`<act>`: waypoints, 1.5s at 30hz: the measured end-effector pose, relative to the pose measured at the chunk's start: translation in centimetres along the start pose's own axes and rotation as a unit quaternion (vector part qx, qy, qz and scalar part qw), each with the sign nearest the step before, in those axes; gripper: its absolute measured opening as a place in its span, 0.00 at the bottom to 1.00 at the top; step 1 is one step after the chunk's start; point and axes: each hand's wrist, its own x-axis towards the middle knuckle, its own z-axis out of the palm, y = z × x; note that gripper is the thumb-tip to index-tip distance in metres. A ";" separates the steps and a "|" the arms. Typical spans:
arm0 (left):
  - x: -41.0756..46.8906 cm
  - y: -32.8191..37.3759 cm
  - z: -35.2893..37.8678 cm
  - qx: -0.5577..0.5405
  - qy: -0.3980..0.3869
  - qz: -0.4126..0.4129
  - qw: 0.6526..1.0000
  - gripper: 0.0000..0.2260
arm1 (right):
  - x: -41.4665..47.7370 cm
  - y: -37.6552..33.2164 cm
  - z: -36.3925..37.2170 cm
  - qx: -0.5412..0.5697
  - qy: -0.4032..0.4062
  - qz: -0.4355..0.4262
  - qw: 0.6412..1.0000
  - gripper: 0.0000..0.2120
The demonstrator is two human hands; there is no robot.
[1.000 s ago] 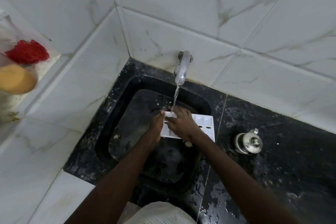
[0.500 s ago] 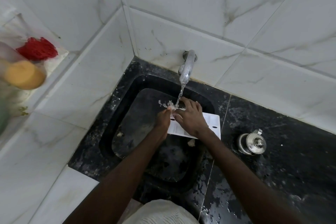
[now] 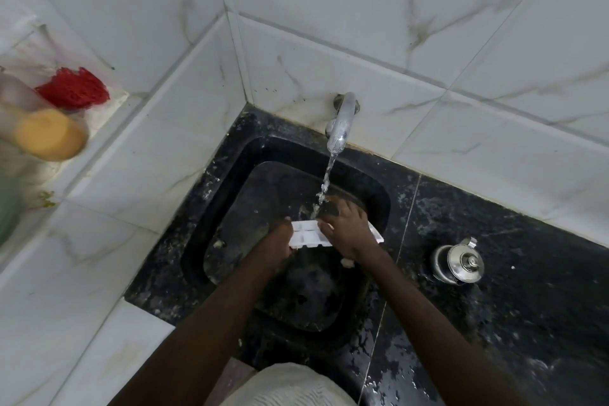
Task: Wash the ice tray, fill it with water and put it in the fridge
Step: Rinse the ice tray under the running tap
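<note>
A white ice tray (image 3: 308,234) with small square cells is held over the black sink (image 3: 230,194), its cells facing up. Water runs from the chrome tap (image 3: 342,122) and lands on the tray's far edge. My left hand (image 3: 278,245) grips the tray's left end. My right hand (image 3: 347,227) lies across the tray's right half with its fingers curled over the far rim, hiding most of that half.
A steel lidded pot (image 3: 458,264) stands on the wet black counter (image 3: 527,306) to the right of the sink. On the white ledge at the left are a red scrubber (image 3: 74,89) and a yellow-capped bottle (image 3: 49,133). White marble tiles close the corner behind.
The tray has turned so its open cells show, where before a flat white face with small holes showed. Both hands shifted slightly with it under the stream.
</note>
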 end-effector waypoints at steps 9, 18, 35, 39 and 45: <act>-0.4 0.5 0.9 0.132 0.053 0.155 0.978 0.20 | 0.1 0.5 -0.5 -0.004 0.023 -0.020 1.000 0.18; -0.6 0.7 1.0 0.155 0.060 0.204 0.965 0.19 | -0.1 0.8 -0.7 0.050 0.013 -0.022 0.998 0.18; 0.1 0.6 -0.4 0.154 0.062 0.199 0.966 0.20 | -0.3 -0.2 0.6 0.058 0.007 -0.040 0.998 0.22; 0.6 0.4 -1.5 0.129 0.083 0.186 0.971 0.21 | -0.7 1.3 0.2 0.074 0.081 0.006 0.994 0.19; 0.6 0.2 -1.6 0.132 0.046 0.228 0.964 0.18 | -0.1 -0.4 1.2 0.024 0.037 -0.014 0.999 0.24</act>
